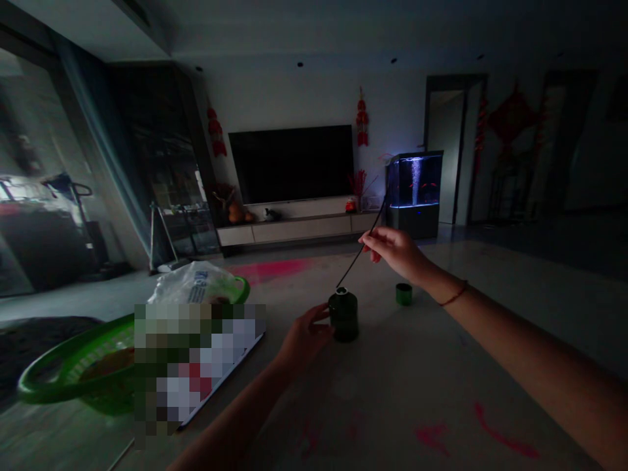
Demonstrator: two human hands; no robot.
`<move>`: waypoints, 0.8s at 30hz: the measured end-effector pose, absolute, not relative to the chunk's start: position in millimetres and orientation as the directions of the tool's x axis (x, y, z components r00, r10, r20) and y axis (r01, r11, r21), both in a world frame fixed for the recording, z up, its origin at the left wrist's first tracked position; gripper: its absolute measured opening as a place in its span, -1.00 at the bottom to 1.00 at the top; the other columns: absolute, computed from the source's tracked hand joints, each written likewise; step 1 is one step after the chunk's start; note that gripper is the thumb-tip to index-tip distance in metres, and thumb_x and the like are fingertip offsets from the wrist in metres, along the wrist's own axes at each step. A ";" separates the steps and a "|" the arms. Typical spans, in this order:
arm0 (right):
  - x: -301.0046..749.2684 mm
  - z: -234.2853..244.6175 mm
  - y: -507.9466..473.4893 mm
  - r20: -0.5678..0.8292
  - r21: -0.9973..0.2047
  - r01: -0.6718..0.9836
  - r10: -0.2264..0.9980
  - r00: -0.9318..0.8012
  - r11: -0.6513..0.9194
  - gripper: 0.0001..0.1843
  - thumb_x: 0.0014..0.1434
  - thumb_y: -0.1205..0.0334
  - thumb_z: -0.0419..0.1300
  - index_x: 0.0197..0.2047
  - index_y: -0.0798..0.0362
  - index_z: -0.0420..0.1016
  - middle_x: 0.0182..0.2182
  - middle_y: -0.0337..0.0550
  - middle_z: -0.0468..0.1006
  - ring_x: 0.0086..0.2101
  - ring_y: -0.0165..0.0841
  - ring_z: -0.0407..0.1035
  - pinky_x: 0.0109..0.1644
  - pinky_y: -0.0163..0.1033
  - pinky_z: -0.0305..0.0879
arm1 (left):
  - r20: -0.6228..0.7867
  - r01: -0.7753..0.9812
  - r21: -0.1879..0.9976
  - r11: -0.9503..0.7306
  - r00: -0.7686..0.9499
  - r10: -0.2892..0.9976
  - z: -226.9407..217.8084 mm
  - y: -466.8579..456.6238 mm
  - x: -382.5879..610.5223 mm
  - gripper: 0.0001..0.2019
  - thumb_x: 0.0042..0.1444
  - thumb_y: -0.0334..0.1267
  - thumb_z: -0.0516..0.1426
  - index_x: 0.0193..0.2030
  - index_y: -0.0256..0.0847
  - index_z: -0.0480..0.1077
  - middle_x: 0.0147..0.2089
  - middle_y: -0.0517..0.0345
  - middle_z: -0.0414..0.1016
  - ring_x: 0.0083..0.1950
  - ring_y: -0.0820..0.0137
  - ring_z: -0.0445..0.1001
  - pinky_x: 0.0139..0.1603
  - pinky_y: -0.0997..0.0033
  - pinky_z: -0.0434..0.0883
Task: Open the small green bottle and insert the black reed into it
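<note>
Right hand (392, 250) above-right of the dark green bottle (344, 322), fingers pinching a thin black stick (350, 267), long axis slanting down-left, tip right at the bottle's mouth! Left hand (305, 333), nearer, cups its left side.

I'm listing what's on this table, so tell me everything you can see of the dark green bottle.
The dark green bottle looks like glass, with a squat body, rounded shoulders and a pale rim around its mouth. It stands upright on the table, the left hand touching its left side. A thin dark stick slants down to the mouth; whether its tip is inside is unclear. Any contents are too dark to tell.
</note>
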State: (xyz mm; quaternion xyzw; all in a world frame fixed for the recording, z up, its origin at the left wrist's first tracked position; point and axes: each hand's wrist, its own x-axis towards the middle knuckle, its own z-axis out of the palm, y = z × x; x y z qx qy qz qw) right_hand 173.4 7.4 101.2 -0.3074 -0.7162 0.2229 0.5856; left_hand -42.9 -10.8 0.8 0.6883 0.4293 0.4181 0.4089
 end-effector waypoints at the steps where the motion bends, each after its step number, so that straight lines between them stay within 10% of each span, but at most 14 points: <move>1: 173.6 101.8 6.4 0.707 -0.674 0.184 0.697 -0.120 0.716 -0.74 0.03 0.08 0.07 -0.38 0.13 0.36 -0.53 -0.24 0.38 -0.60 -0.54 0.22 -0.54 -0.37 0.17 | 0.224 0.247 0.923 -0.295 0.278 0.934 0.5 -10.7 -43.0 -0.50 -0.13 -0.41 0.16 0.03 -0.26 0.24 0.01 -0.10 0.37 -0.19 0.30 0.47 -0.24 0.36 0.41; 24: 163.9 92.6 4.2 0.702 -0.621 0.281 0.679 -0.214 0.731 -0.76 0.06 0.09 0.05 -0.42 0.10 0.34 -0.54 -0.26 0.34 -0.56 -0.53 0.21 -0.51 -0.37 0.17 | 0.233 0.315 0.880 -0.356 0.367 0.901 -12.1 4.6 -28.6 -0.29 -0.26 -0.31 0.26 0.10 -0.12 0.09 0.00 0.00 0.36 0.01 0.24 0.35 0.01 0.26 0.26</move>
